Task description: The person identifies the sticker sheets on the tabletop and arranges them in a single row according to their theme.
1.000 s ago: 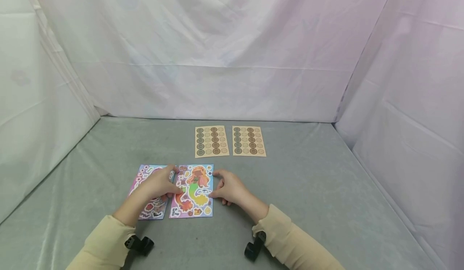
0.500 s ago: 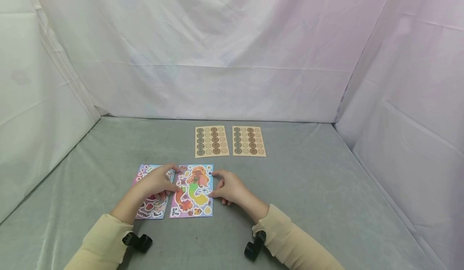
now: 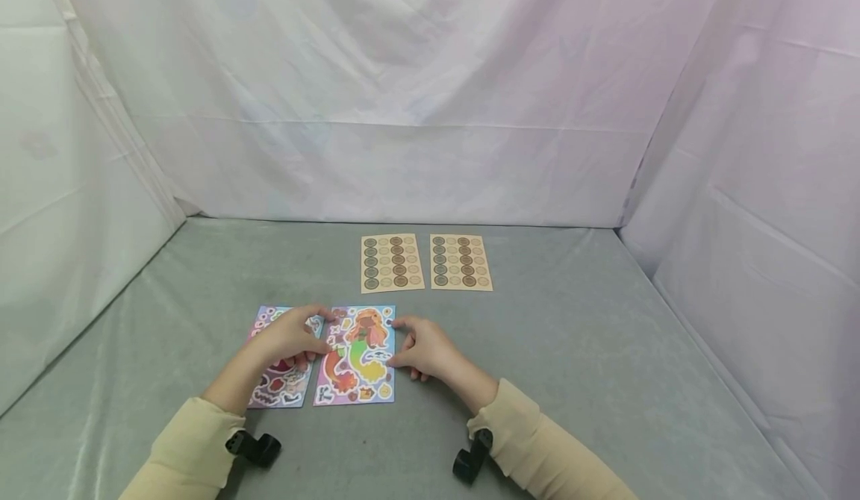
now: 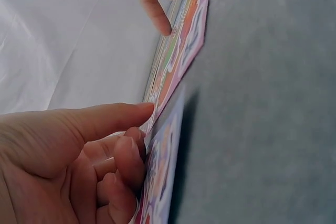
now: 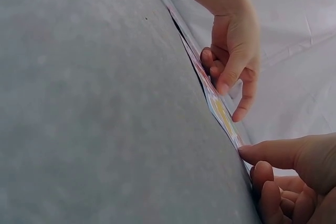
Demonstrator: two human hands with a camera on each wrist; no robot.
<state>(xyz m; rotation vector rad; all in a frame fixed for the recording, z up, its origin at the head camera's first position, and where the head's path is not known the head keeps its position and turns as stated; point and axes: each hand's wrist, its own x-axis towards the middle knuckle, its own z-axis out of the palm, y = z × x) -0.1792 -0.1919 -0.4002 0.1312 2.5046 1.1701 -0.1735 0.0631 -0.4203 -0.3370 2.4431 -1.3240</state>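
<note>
A colourful mermaid sticker sheet (image 3: pixel 363 351) lies flat on the grey cloth in the head view. My left hand (image 3: pixel 292 336) reaches over a second bright sticker sheet (image 3: pixel 275 392), partly covering it, with thumb and index fingertips at the mermaid sheet's left edge. On the opposite side, my right hand (image 3: pixel 428 347) has thumb and index finger spread along the right edge. In the right wrist view, the right thumb (image 5: pixel 262 153) touches that edge. The other fingers of both hands are loosely curled, and neither hand pinches a sheet. A narrow gap separates the two sheets.
Two beige sheets of round stickers, a left one (image 3: pixel 393 263) and a right one (image 3: pixel 460 263), lie side by side farther back. Pale curtains (image 3: pixel 416 97) enclose the grey table surface (image 3: pixel 571 351) at the back and sides. A black wrist camera (image 3: pixel 254 448) sits at the left cuff.
My left hand has shifted slightly left, its thumb drawing back from over the mermaid sheet to its edge. The right hand and the sheets stay in place.
</note>
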